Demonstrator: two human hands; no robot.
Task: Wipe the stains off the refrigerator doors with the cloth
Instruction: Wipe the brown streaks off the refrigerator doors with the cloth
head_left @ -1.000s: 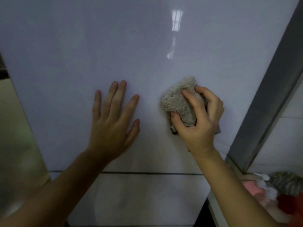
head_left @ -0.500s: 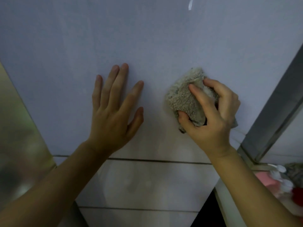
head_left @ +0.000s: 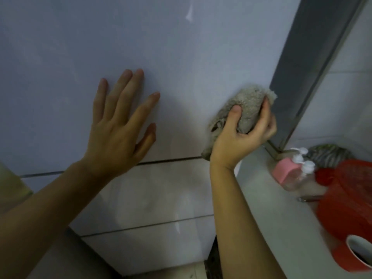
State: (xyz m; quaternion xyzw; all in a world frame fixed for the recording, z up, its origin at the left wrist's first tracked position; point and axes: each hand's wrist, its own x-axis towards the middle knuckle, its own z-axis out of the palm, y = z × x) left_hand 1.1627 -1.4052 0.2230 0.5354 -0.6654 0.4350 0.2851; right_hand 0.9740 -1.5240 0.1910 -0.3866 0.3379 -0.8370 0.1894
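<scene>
While the left hand (head_left: 120,125) lies flat against the upper refrigerator door (head_left: 100,47), fingers spread wide and gripping nothing, the right hand (head_left: 243,137) bunches the cloth (head_left: 244,109) against the same panel near its right-hand edge. In the head view, the only one on offer, the thumb and fingers of the right hand curl tightly around the grey-beige wad, which shows above the knuckles toward 12 o'clock and trails a loose corner down toward 7 o'clock, reaching the dark seam (head_left: 167,161) that parts the upper door from the drawer front (head_left: 151,194) below. The cloth's long axis runs roughly from 1 o'clock to 7 o'clock. Unwiped door surface lies mostly toward 9 and 10 o'clock from the cloth, between the two hands, and up toward 12 o'clock; at 3 o'clock the grey side edge of the refrigerator (head_left: 306,63) leaves almost no room. The next stroke therefore probably has to travel leftward or upward, and the right hand, already on the cloth, is the one placed to make it. No stain can be made out on the glossy panel in this dim light. A counter (head_left: 267,198) at 4 o'clock carries pump bottles (head_left: 298,174) and a red basket (head_left: 350,198), close to the wiping elbow.
</scene>
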